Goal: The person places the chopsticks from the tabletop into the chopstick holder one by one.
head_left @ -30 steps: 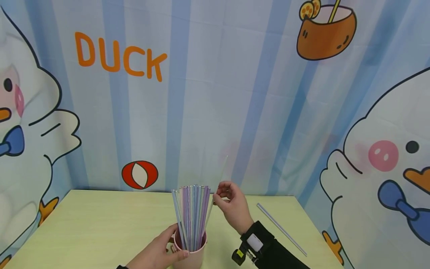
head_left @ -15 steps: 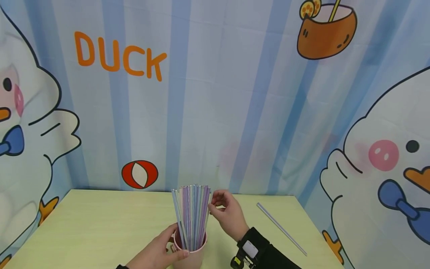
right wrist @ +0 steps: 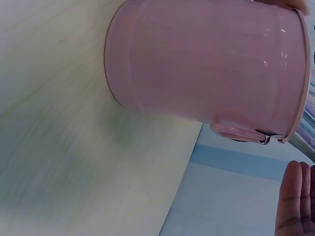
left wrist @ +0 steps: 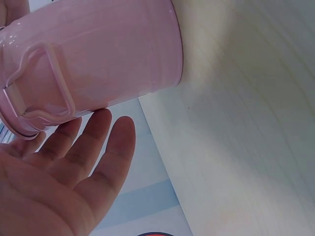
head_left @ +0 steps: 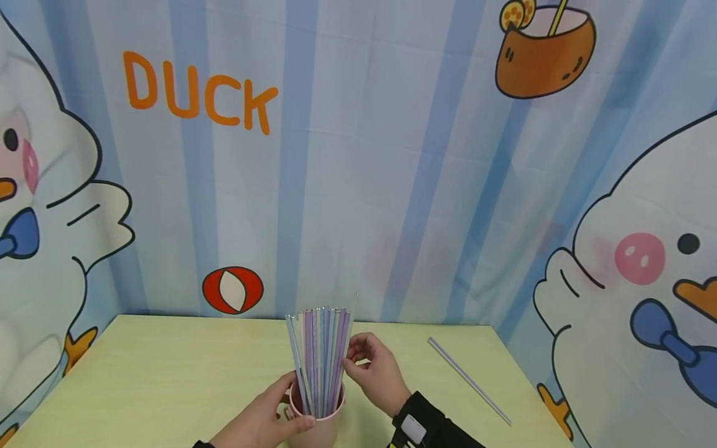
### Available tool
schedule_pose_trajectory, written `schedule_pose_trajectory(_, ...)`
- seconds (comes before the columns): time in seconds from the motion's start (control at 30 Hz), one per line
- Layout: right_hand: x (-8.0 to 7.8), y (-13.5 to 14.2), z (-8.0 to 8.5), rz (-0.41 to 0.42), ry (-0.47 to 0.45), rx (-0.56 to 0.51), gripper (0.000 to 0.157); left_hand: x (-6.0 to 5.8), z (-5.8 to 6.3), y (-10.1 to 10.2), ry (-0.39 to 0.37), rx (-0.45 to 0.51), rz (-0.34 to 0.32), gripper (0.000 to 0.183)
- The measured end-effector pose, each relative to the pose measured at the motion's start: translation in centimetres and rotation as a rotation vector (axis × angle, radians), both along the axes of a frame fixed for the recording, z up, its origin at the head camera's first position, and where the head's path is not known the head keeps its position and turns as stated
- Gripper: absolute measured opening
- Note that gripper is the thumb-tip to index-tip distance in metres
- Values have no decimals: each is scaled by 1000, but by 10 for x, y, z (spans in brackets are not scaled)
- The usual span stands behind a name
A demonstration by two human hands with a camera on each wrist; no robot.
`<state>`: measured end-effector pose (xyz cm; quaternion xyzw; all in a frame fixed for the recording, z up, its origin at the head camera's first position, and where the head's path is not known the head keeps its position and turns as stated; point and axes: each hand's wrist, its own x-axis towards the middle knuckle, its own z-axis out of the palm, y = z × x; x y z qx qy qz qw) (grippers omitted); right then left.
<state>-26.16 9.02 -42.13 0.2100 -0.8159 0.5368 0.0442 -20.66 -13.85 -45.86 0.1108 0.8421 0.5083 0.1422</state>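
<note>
A pink metal bucket (head_left: 317,435) with small side handles stands on the table, packed with upright pastel straws (head_left: 318,361). My left hand (head_left: 259,418) holds it at the rim, thumb on the near side; in the left wrist view the fingers reach along its side beside the handle (left wrist: 66,91). At the bundle's right edge my right hand (head_left: 378,373) pinches a pale clear straw (head_left: 354,317), whose top sticks up above the others. Its lower end is hidden among the straws. In the right wrist view only some fingers (right wrist: 291,196) show, near the bucket's mouth.
One lilac straw (head_left: 469,381) lies slanted on the right of the pale yellow table (head_left: 196,373). Behind the table hangs a blue striped curtain (head_left: 347,186) printed with ducks. A black band with a small device (head_left: 414,429) is on the right wrist.
My right hand has come left and down, bringing the pale straw from a tilt at the right to nearly upright against the bundle. The left hand and bucket stay in place.
</note>
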Motion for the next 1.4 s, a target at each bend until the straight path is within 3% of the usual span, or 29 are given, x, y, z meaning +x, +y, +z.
schedule_pose_trajectory(0.27, -1, 3, -18, 48, -37, 33, 27, 0, 0, 0, 12, 5, -10, 88)
schedule_pose_trajectory(0.8, 3, 9, -23, 58, -61, 69, 25, 2, -1, 0, 12, 8, -2, 89)
schedule_pose_trajectory(0.9, 0, 16, -24, 36, -71, 92, 25, 2, 0, 1, 1, 0, 8, 91)
schedule_pose_trajectory(1.07, -13, 41, -29, -18, -11, 165, 23, 2, 0, 2, -13, -19, 25, 93)
schedule_pose_trajectory(1.4, -51, 122, -53, -270, 126, 510, 13, 3, 1, 2, 5, -19, 14, 90)
